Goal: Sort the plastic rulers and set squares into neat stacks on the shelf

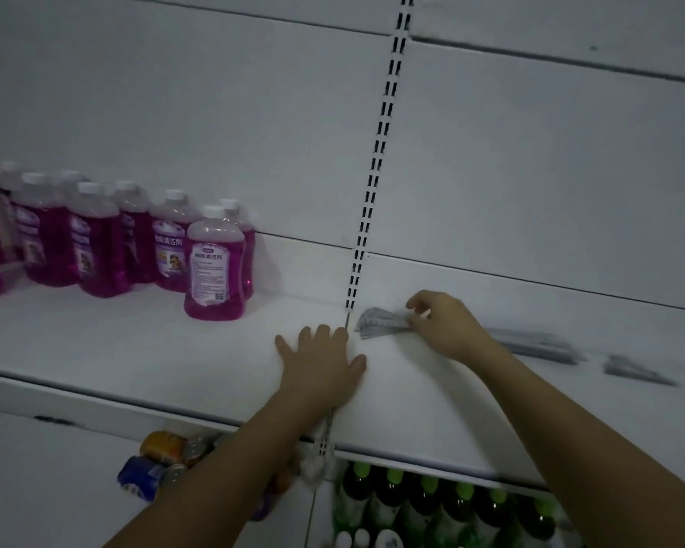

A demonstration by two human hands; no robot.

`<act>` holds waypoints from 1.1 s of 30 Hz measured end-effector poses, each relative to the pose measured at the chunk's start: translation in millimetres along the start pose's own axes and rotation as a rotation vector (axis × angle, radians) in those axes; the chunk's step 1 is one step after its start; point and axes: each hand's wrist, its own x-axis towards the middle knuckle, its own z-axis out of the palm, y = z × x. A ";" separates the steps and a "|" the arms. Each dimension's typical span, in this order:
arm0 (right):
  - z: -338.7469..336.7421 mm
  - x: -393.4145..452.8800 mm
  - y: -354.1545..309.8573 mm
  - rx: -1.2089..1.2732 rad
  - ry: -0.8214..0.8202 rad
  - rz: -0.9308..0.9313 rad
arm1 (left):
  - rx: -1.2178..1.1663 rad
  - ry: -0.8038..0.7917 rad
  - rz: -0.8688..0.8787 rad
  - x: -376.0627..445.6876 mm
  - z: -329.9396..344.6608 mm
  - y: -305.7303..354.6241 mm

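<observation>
My right hand (443, 326) pinches the fanned rulers (380, 322): light, stiff, slippery, best squared by their ends; left hand (321, 361) flat.

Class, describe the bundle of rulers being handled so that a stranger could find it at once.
Start at the slotted upright in the white back wall and follow it down to the shelf. Just right of its foot lies a fanned bundle of rulers, pinched by the right hand. The other stacks farther right lie untouched.
</observation>
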 end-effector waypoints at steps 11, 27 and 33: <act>-98.6 -105.5 85.1 0.003 -0.048 0.132 | -0.128 -0.048 0.189 -21.2 -47.5 161.4; -306.8 -396.8 390.0 -0.090 0.153 0.524 | -0.172 -0.188 0.581 -179.4 31.1 583.1; -347.6 -442.2 477.1 -0.103 0.212 0.613 | -0.130 -0.219 0.683 -200.3 65.8 691.1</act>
